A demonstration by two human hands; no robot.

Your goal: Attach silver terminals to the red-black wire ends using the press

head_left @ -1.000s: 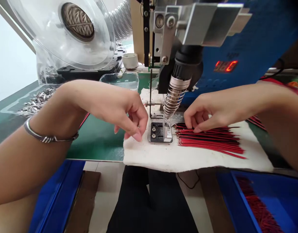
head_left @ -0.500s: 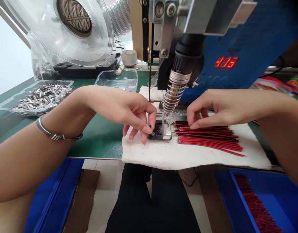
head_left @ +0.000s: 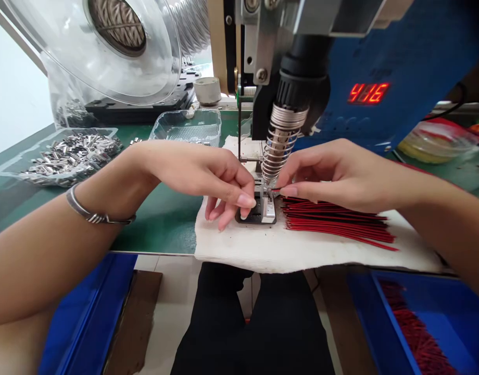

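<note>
My left hand (head_left: 219, 179) pinches thumb and forefinger over the small black and metal fixture (head_left: 263, 211) on the white cloth (head_left: 302, 247); what it holds is too small to name. My right hand (head_left: 329, 172) pinches a thin wire and holds its tip at the fixture, right under the coiled soldering nozzle (head_left: 280, 146). A pile of red and black wires (head_left: 341, 221) lies on the cloth just under my right hand.
A blue machine with a red display (head_left: 368, 92) stands behind. A tray of small metal sleeves (head_left: 71, 153) and a clear plastic tray (head_left: 188, 127) sit on the green mat at left. A clear reel (head_left: 114, 41) hangs above. Blue bins (head_left: 419, 323) sit below the table edge.
My right hand lifted a wire off the pile and moved left to the fixture. My left hand picked a small piece off the cloth and shifted right over the fixture. The display reading rose.
</note>
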